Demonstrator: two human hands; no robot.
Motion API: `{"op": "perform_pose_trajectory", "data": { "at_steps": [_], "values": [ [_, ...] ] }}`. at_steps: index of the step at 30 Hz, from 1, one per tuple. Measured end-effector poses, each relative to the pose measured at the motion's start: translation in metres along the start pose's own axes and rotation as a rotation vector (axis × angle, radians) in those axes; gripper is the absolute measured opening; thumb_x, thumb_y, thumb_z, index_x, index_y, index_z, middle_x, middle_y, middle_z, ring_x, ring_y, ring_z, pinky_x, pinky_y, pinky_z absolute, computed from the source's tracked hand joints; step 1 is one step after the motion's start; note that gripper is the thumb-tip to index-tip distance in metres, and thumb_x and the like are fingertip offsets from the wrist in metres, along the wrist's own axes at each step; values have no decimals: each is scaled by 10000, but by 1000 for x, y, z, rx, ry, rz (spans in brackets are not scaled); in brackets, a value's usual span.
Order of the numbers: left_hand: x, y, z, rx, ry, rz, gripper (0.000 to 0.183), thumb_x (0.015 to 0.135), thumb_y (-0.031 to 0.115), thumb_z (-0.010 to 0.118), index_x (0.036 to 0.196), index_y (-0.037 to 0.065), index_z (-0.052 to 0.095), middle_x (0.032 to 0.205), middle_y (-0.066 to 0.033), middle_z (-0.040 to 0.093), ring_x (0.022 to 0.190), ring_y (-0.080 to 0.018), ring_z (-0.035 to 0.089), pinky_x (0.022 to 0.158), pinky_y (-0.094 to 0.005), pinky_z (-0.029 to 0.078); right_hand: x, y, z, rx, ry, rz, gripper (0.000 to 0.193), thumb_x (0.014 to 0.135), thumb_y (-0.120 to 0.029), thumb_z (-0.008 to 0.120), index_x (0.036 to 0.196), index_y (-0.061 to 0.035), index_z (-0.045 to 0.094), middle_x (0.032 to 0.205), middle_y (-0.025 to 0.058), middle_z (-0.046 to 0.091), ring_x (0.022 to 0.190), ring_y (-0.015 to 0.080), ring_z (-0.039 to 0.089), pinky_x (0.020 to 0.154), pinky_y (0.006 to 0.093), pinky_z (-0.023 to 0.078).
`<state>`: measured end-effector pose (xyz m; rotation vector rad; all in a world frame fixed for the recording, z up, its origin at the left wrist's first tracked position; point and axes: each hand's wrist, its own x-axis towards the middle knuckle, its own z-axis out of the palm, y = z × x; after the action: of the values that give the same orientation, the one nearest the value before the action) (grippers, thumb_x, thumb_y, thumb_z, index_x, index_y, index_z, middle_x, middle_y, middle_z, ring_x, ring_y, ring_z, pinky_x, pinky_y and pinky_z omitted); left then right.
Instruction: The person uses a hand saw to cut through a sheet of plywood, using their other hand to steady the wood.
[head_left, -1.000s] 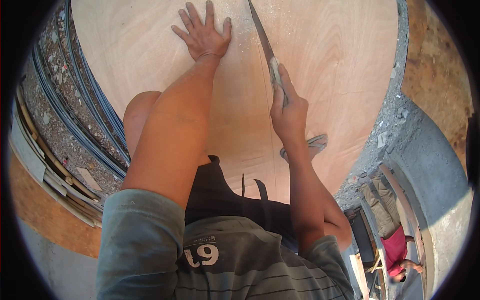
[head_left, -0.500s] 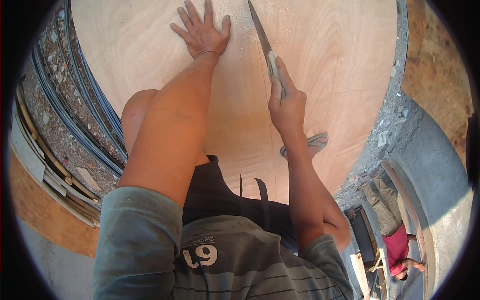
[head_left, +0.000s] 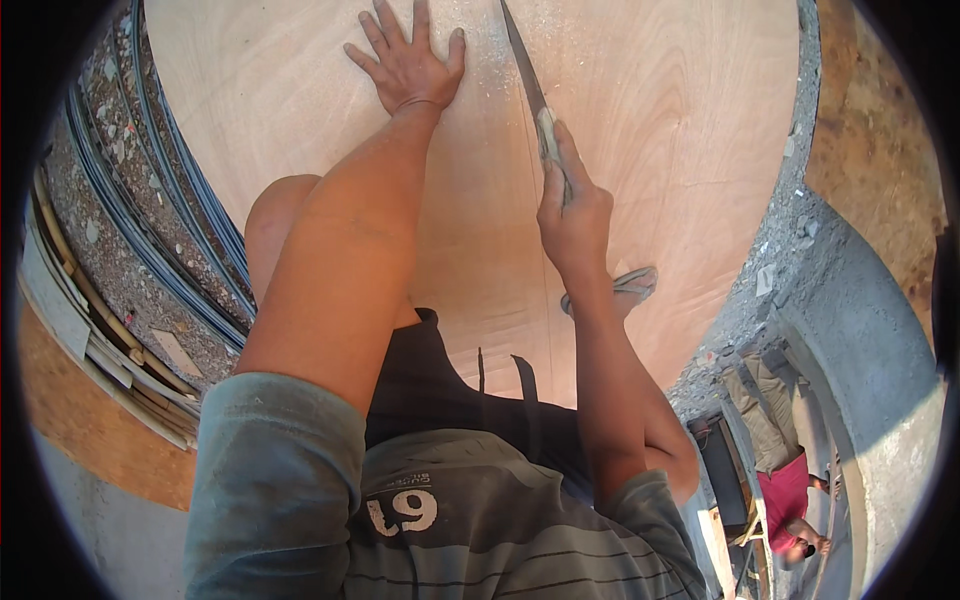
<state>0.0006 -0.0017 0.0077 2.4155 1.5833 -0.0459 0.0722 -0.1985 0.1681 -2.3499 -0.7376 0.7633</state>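
A broad plywood sheet (head_left: pixel 470 230) lies under me, with a thin straight line running along it toward my body. My left hand (head_left: pixel 418 70) rests flat on the sheet, fingers spread, left of that line. My right hand (head_left: pixel 575 210) is wrapped round the pale handle of a handsaw (head_left: pixel 524 68). Its narrow blade points away from me along the line, and the far end passes out of view at the top edge. Pale sawdust is scattered on the wood near the blade. A sandalled foot (head_left: pixel 632 290) stands on the sheet beside my right forearm.
Bundled dark rods (head_left: pixel 150 235) lie on gravel along the left, with stacked wooden strips (head_left: pixel 110 350) nearer me. At the right are a concrete surface (head_left: pixel 860 290) and another board (head_left: pixel 870 130). A person in a red shirt (head_left: pixel 785 505) is at the lower right.
My right hand and the saw have shifted slightly toward me. My left hand keeps its place on the sheet. The person at the lower right has moved a little.
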Motion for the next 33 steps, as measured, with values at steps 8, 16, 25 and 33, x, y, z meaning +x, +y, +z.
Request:
{"op": "perform_pose_trajectory", "data": {
  "at_steps": [8,16,25,33],
  "values": [
    [2,15,2,12,21,19,818,979,604,566,1637,141,417,1714,-269,257,1608,-424,187,1271,-682,98,-36,15,-25,13,51,-57,473,1030,-13,578,1499,-71,593,969,270,747,629,251,678,642,330,547],
    [2,-1,3,48,-12,-18,824,987,616,547,1657,166,378,1719,-257,256,1612,-409,184,1275,-671,102,-38,12,-18,-10,-9,-45,465,1025,-42,602,1489,-51,593,969,257,731,741,312,732,693,362,563],
    [1,12,0,81,-6,-4,823,991,619,542,1660,171,372,1716,-257,265,1614,-408,178,1276,-670,94,17,6,0,41,-11,39,478,1033,-71,592,1511,-80,580,751,211,646,578,267,605,607,373,524],
    [6,-18,19,282,162,37,819,986,616,553,1652,168,389,1714,-260,265,1611,-412,187,1273,-677,97,-97,18,-35,-33,5,-129,506,1010,10,577,1514,-29,565,987,258,761,744,292,768,688,337,568]
  ]
}}
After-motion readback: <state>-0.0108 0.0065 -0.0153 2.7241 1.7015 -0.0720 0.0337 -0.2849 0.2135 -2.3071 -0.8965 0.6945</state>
